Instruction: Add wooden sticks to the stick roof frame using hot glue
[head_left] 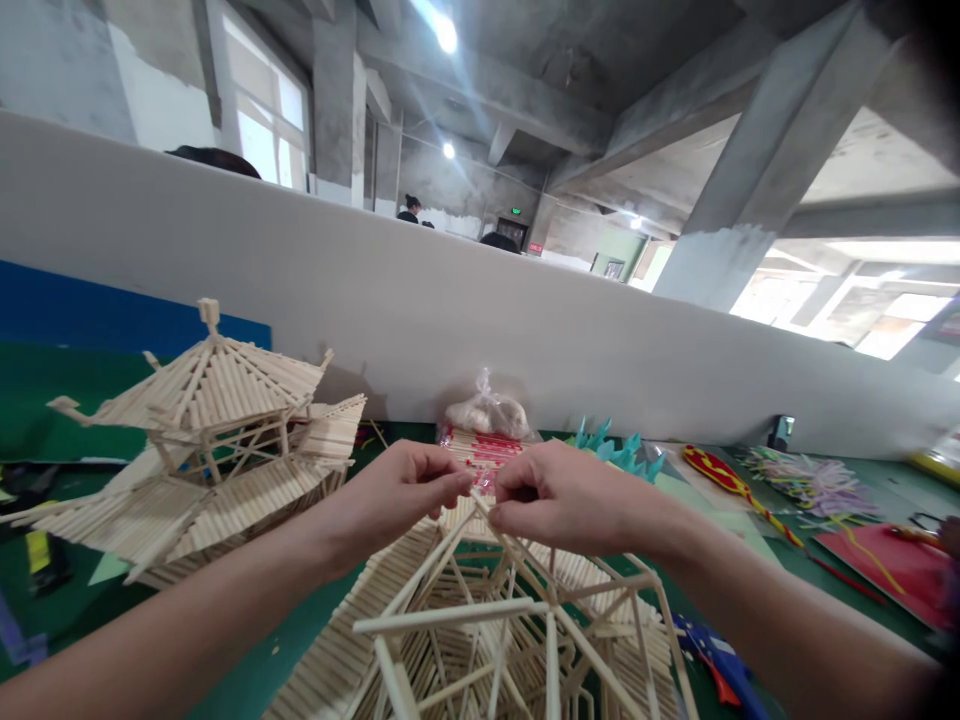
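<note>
Two hands (409, 495) (566, 497) pinch narrowly at the stick frame (450, 617), before a clear knotted bag (486, 408) of pale contents (472, 420).

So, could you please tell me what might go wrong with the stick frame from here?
The stick frame is thin and open, so pressure from the left hand and right hand near its peak might loosen sticks. The left forearm appears close to the roofed model and could bump it.
</note>
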